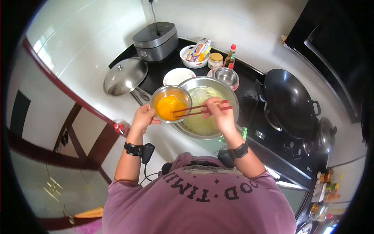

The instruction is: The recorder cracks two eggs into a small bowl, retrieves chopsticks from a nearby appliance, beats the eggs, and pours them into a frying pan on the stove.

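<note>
My left hand grips the rim of a small steel bowl, tilted a little toward me. Inside it lies beaten egg, bright orange-yellow. A pair of red chopsticks is pinched in my right hand, their tips dipping into the egg. Below and behind both, a large steel basin stands on the counter, holding pale shredded strips in greenish liquid. The small bowl overlaps the basin's left rim. Whether it rests on that rim, I cannot tell.
Behind stand a white plate, a small steel bowl, a jar, a sauce bottle, a white basket with packets and a rice cooker. A steel lid lies left. A black wok sits on the stove at right.
</note>
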`<state>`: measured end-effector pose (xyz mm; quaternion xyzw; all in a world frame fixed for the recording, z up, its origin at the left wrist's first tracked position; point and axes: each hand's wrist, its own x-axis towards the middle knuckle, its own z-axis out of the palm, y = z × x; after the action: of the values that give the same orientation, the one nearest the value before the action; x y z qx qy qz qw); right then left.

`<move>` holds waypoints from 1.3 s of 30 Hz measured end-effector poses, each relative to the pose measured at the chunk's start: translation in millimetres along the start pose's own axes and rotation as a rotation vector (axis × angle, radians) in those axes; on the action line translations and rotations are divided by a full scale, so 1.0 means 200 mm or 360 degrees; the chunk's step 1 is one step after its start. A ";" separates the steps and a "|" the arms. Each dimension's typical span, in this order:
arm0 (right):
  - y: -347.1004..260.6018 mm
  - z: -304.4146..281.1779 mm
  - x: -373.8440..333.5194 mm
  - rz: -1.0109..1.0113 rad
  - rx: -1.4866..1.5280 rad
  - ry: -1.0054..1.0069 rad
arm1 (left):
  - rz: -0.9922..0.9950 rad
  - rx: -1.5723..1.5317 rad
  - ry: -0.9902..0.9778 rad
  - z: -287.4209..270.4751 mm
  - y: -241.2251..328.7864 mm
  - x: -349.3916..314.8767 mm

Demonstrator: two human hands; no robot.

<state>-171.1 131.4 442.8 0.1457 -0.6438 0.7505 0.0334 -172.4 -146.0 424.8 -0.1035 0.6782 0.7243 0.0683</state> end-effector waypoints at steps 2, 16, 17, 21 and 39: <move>0.01 0.06 0.03 -0.0117 -0.0043 0.0268 | 0.0000 0.0017 -0.0144 -0.04 0.02 0.14; -0.19 -0.08 -0.35 0.0076 -0.0086 0.1001 | -0.0074 0.0351 -0.1036 0.43 0.10 0.51; -0.23 -0.09 -0.41 0.0071 -0.0096 0.1037 | -0.0065 0.0369 -0.1119 0.50 0.11 0.48; -0.37 -0.14 -0.67 -0.0026 -0.0286 0.1388 | -0.0038 0.0444 -0.1359 0.74 0.12 0.34; -0.82 -0.76 -1.94 -0.0223 -0.0494 0.1871 | -0.0209 0.0533 -0.1640 1.75 -0.30 -0.58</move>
<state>211.8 360.4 479.6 -0.2574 -0.6082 0.5986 0.4533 -65.1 211.6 414.9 0.2349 0.6551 0.5575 0.4526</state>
